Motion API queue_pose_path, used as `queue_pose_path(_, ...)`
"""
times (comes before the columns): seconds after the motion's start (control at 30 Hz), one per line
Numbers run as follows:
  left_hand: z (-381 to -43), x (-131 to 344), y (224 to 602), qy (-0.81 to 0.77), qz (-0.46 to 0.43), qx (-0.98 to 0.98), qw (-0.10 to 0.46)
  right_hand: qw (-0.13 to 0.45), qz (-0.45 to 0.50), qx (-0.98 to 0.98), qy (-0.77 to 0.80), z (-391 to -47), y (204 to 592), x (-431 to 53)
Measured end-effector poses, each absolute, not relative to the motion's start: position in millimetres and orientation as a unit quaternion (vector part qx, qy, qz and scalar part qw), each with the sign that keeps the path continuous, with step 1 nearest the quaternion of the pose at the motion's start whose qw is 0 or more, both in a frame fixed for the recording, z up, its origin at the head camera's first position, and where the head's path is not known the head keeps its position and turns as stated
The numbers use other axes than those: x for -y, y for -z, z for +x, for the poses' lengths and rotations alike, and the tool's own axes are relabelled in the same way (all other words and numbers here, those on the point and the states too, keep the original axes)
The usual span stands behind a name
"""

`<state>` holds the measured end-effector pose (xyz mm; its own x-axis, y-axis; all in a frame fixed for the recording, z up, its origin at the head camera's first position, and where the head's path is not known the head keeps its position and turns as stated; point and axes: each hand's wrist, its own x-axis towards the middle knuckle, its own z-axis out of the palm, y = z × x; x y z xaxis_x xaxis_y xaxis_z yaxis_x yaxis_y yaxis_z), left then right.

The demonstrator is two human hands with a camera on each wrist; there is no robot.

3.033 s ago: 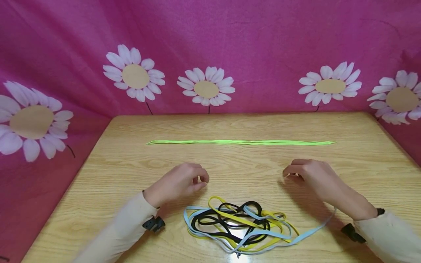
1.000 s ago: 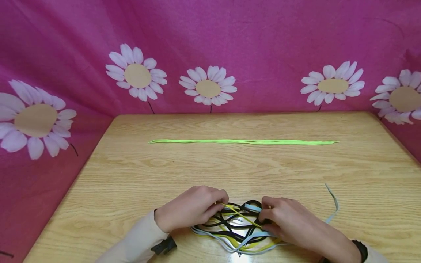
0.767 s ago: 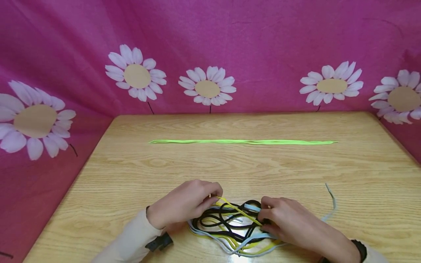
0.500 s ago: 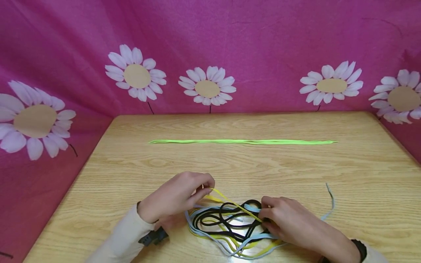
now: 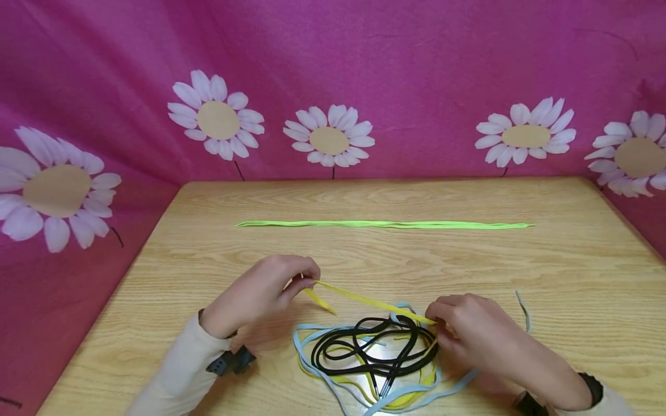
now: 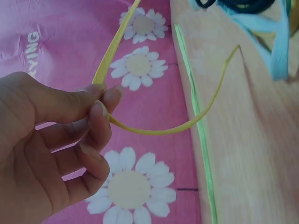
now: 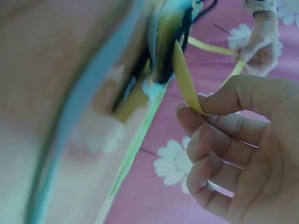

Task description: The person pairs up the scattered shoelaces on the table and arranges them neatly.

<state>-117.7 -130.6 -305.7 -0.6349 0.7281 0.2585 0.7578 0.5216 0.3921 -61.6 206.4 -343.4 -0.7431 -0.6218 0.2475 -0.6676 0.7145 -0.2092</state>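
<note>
A yellow shoelace (image 5: 372, 301) stretches between my two hands, above a tangle of laces. My left hand (image 5: 262, 293) pinches it between thumb and fingers; in the left wrist view a loose end (image 6: 175, 129) curves away from the fingertips. My right hand (image 5: 486, 335) pinches the same lace farther along, and in the right wrist view the strip (image 7: 188, 84) runs from the thumb down to the pile. Black laces (image 5: 374, 367) lie looped in that pile, with light blue lace (image 5: 325, 378) and more yellow lace around and beneath them.
A neon green lace (image 5: 385, 224) lies straight across the back of the wooden table (image 5: 208, 254). One pale blue end (image 5: 524, 309) sticks out beyond the right hand. A pink cloth (image 5: 416, 69) with printed daisies hangs behind the table.
From the pile, my left hand has moved left and away from me, drawing the yellow lace out. My right hand, earlier over the pile, has shifted slightly right and up; the black loops have shifted.
</note>
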Motion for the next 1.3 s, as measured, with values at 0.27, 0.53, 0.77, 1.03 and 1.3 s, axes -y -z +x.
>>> queue_pose_path(0.27,-123.8,144.0,299.0,0.242,-0.388,0.887,0.059,0.117,0.309,0.938,-0.109,-69.9,327.4,-229.5)
queue_pose_path(0.53,-128.8,152.9,296.6,0.242,-0.358,0.899,0.063,0.110,0.257,0.956,-0.087,-77.3,308.5,-258.1)
queue_pose_path(0.77,-132.1,161.1,295.6,0.245,-0.349,0.902,0.065,0.137,0.243,0.957,-0.073,-82.2,298.8,-281.9)
queue_pose_path(1.03,-137.3,170.8,295.7,0.253,-0.333,0.907,0.046,0.122,0.226,0.964,-0.063,-88.4,297.9,-298.7)
queue_pose_path(1.3,-142.4,183.8,294.3,0.251,-0.315,0.914,0.046,0.107,0.196,0.972,-0.064,-94.1,294.9,-313.5)
